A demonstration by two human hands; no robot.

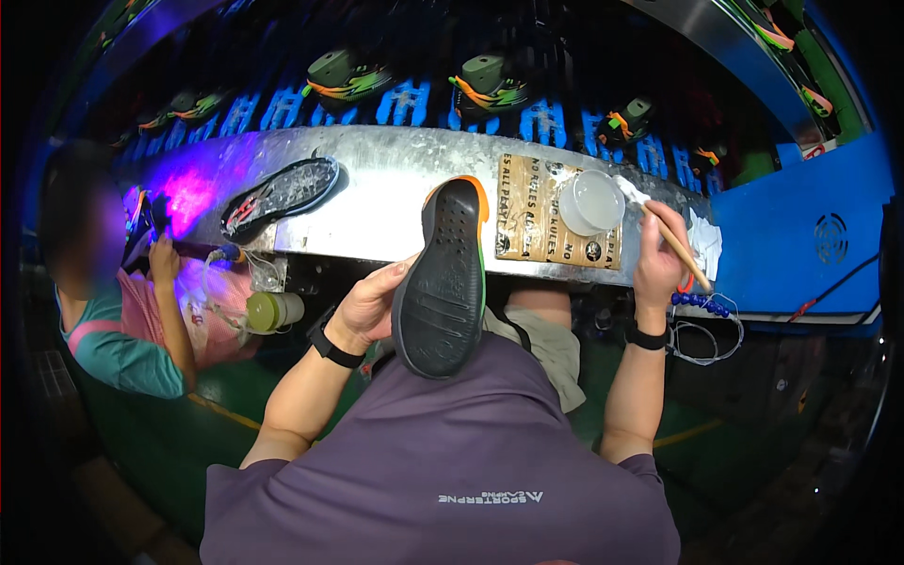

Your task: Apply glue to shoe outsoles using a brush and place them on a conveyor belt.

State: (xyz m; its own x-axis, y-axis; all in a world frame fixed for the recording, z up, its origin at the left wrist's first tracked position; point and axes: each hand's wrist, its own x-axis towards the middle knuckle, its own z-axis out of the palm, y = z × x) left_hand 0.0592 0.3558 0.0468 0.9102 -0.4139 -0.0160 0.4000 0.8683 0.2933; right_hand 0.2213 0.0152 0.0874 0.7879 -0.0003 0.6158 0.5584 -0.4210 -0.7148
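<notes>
A shoe sole [438, 282], its black face toward me and an orange and green rim along one side, is gripped at its left edge by my left hand [370, 303]. The fingers behind the sole are hidden. Off to the right, my right hand [659, 268] is closed round the wooden handle of a brush [670, 235]. The brush's whitish head lies at the right rim of a round translucent tub [591, 202] of cloudy liquid. Under the tub is a printed brown cardboard sheet [527, 226] on the metal bench.
Another dark sole [282, 198] lies on the bench [377, 202] at left. Beyond, shoes on lasts [344, 77] stand along a rack with blue supports. A person [132, 311] works at left, near a lidded jar [273, 313]. A blue panel [800, 235] and segmented hose [702, 301] are at right.
</notes>
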